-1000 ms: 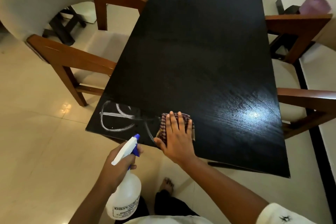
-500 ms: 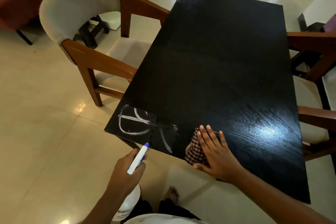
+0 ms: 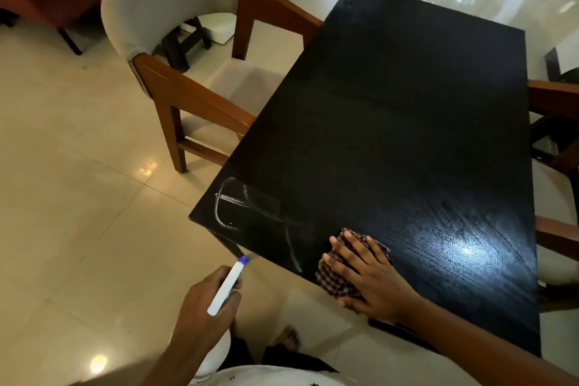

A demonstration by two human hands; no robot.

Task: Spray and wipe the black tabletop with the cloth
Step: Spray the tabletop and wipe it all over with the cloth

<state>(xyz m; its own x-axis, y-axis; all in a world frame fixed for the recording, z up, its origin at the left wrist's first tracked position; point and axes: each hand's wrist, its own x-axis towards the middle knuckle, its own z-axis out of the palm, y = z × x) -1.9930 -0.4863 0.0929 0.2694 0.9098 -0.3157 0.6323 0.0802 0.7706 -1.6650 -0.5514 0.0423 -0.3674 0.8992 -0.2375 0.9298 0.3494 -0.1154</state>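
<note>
With the right hand (image 3: 372,279), fingers (image 3: 347,252) spread flat, pressing the checked brown cloth (image 3: 336,283) at the glossy black wooden counter (image 3: 391,122)'s near edge, and the left hand (image 3: 203,301) gripping the white blue-tipped spray bottle (image 3: 226,287), sweep left firmly through the white smears (image 3: 232,207).

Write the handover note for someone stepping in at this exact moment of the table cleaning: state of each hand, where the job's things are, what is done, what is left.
Left hand: gripping the spray bottle, held off the near-left corner with its blue nozzle pointing toward the table.
Right hand: flat, fingers spread, pressing the checked cloth onto the black tabletop at its near edge.
Done: nothing I can confirm; the glossy near-right area could be wet or only lamp glare.
Left: white marks remain on the near-left corner, just left of the cloth. Wipe those, then the rest of the top toward the far end.
</note>
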